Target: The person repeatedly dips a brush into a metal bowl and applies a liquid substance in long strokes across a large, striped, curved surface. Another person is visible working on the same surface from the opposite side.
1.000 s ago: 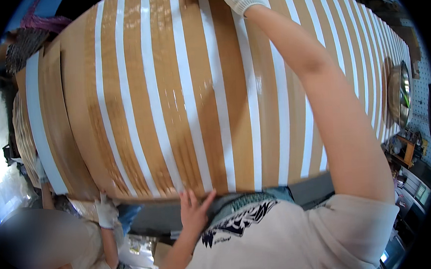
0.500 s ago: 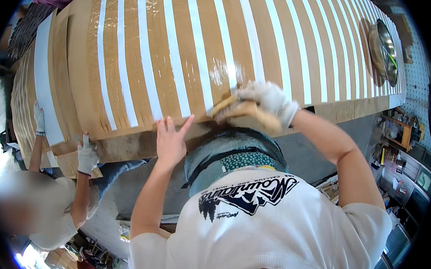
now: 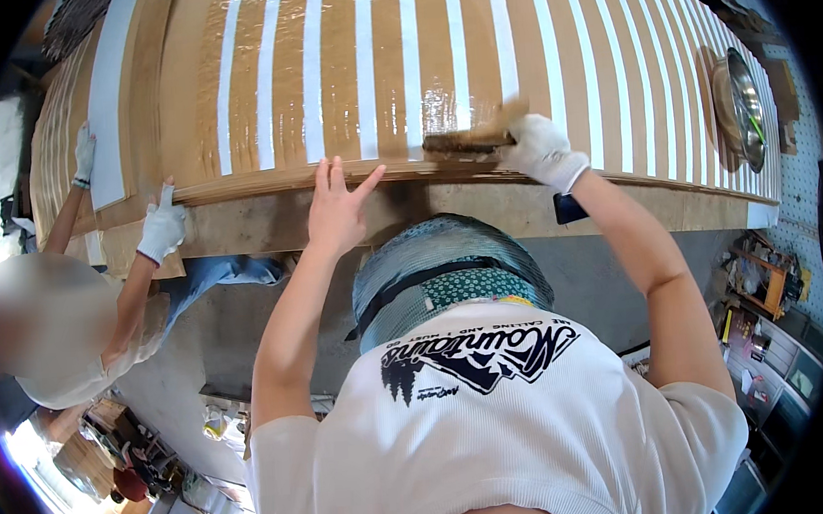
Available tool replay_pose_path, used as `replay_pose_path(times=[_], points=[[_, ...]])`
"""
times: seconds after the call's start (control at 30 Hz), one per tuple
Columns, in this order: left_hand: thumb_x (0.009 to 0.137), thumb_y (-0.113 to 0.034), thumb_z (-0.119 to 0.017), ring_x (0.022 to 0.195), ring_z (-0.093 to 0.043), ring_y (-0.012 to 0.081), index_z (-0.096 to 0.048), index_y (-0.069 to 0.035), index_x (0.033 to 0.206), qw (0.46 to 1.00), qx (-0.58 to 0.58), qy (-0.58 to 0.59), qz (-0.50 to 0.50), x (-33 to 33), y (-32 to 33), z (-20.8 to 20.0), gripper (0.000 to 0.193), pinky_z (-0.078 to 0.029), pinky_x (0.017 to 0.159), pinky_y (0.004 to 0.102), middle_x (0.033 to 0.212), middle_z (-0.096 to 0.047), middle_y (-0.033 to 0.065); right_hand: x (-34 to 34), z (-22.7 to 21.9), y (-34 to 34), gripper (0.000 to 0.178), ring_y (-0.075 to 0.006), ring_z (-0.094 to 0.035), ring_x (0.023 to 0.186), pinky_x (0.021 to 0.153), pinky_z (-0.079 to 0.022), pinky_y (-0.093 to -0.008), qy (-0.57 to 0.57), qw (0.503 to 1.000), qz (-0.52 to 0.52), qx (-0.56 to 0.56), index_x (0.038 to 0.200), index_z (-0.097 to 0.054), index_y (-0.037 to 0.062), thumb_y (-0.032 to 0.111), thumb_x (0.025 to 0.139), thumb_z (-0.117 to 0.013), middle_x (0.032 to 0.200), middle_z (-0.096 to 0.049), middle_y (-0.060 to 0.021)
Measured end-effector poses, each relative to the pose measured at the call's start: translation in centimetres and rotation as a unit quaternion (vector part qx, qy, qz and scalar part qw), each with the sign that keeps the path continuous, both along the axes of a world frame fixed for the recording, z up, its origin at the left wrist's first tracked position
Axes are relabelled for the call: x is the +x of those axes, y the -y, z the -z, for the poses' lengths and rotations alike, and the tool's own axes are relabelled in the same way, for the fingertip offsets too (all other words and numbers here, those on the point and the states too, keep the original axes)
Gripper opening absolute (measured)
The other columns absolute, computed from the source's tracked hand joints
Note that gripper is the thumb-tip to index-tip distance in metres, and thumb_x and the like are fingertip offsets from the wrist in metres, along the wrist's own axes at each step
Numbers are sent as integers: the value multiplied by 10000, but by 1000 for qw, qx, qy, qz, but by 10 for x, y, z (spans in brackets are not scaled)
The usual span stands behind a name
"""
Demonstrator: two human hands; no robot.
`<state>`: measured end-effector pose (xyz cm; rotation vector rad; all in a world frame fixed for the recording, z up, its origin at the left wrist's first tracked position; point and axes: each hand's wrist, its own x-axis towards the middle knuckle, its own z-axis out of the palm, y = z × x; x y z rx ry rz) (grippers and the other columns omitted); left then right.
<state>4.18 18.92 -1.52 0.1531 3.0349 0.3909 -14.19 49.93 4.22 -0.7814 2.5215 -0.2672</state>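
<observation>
Along the near edge of the table (image 3: pixel 521 205), the person leans over a broad spread of brown-and-white striped sheets (image 3: pixel 388 89), which covers most of the tabletop and shines, as if wet, to the left of the tool. Their bare left hand (image 3: pixel 338 210) has its fingers apart and grips nothing, the fingertips resting at the sheets' front edge. Their gloved right hand (image 3: pixel 545 153) is closed around the right end of a brush-like tool (image 3: pixel 466 142), blurred, lying crosswise near that same edge. From where I stand, the step looks like brushing a coating over the stripes. Doing it well, I judge, calls for light, even pressure and strokes that run along the stripes, each overlapping the last so no dull band is left. At the front edge the tool should ease off outward, since pushing inward could lift or ruck the layers. The left fingertips make a useful anchor there, provided they press flat and clear of the tool's path. A metal bowl (image 3: pixel 728 110) stands well off to the right, while a co-worker's gloved hand (image 3: pixel 162 231) rests by the sheets' left part.
</observation>
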Motion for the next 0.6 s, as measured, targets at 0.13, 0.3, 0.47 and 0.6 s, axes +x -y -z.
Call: replay_pose_path(times=[0.13, 0.3, 0.47, 0.6], points=[[820, -38, -587, 1332, -466, 380, -474, -129, 1467, 973, 165, -33, -161, 3, 14, -1, 664, -364, 1149, 467, 1400, -497, 221, -8, -23, 65, 295, -347, -691, 885, 777, -550, -441, -119, 982, 12, -146, 1117, -676, 99, 278, 883, -670, 894, -701, -182], [927, -131, -554, 1302, -510, 373, -511, 50, 1370, 960, 33, -109, -255, -4, 30, 30, 480, -421, 1093, 434, 1414, -518, 241, 15, 11, 132, 267, -253, -690, 921, 742, -554, -373, -263, 955, -18, -138, 1161, -616, 174, 151, 895, -620, 965, -687, -66], [949, -228, -562, 1274, -544, 362, -575, 57, 1277, 971, -58, -33, -230, -13, 38, 35, 435, -427, 1092, 439, 1387, -547, 257, 56, 22, 108, 272, -286, -671, 1006, 842, -532, -406, -171, 964, -73, -189, 1113, -622, 123, 175, 847, -640, 1036, -692, -93], [931, -438, -605, 1252, -554, 357, -617, 101, 1217, 961, -87, 78, -252, -36, 26, 4, 610, -393, 1107, 437, 1326, -592, 269, -7, -32, 107, 284, -329, -655, 1037, 887, -519, -428, 53, 998, 19, -18, 1104, -642, 120, 257, 859, -687, 1057, -694, -128]])
